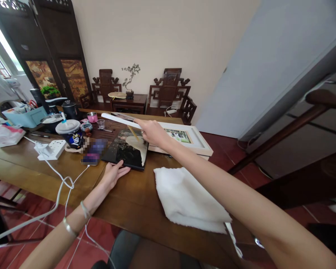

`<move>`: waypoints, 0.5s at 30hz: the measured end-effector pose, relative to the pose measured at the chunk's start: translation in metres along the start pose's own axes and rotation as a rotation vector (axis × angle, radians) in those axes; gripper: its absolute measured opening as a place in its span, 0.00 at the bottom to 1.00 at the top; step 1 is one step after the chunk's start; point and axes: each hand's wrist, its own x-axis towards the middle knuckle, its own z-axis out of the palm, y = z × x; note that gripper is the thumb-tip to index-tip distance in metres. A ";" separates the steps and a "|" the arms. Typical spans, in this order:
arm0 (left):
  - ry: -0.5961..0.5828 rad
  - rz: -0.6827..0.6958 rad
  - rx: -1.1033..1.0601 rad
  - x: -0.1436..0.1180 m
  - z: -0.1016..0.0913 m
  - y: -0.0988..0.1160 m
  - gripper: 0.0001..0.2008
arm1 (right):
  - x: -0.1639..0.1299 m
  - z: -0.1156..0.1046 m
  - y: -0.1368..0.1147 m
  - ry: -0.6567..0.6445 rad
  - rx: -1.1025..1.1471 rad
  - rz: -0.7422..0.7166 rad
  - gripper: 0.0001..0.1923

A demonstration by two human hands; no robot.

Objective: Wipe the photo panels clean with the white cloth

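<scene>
My right hand (151, 132) is closed on the near end of a thin white picture frame (116, 118), seen nearly edge-on. The frame is raised above a dark, glossy picture panel (126, 151) on the table, with a light shape on its surface. A thin tan strip shows between them. My left hand (116, 175) lies at the panel's near edge, fingers stretched out and touching it. Behind my right forearm rests a deep white frame (203, 142) around a small picture. A folded white cloth (184, 198) lies nearer, partly under the same forearm.
On the wooden table (134, 198), left, are a lidded cup (72, 134), a power strip (52, 149) with trailing white cables, a phone (91, 155) and a blue bin (26, 114). A pink cup (92, 117) and a small glass (100, 124) stand farther back.
</scene>
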 end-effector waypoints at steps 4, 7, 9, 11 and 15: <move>-0.013 0.021 0.006 -0.044 -0.021 -0.010 0.11 | 0.008 0.011 -0.003 -0.018 -0.024 -0.014 0.19; -0.015 0.027 0.004 -0.074 -0.034 -0.017 0.11 | 0.017 0.026 -0.005 -0.050 -0.056 -0.017 0.19; -0.005 0.019 0.004 -0.092 -0.044 -0.021 0.11 | 0.022 0.038 -0.005 -0.072 -0.077 -0.016 0.18; 0.031 0.006 0.005 -0.107 -0.056 -0.025 0.14 | 0.025 0.052 -0.005 -0.096 -0.097 -0.019 0.18; 0.127 0.018 0.047 -0.130 -0.078 -0.039 0.24 | 0.025 0.077 -0.003 -0.138 -0.135 -0.045 0.18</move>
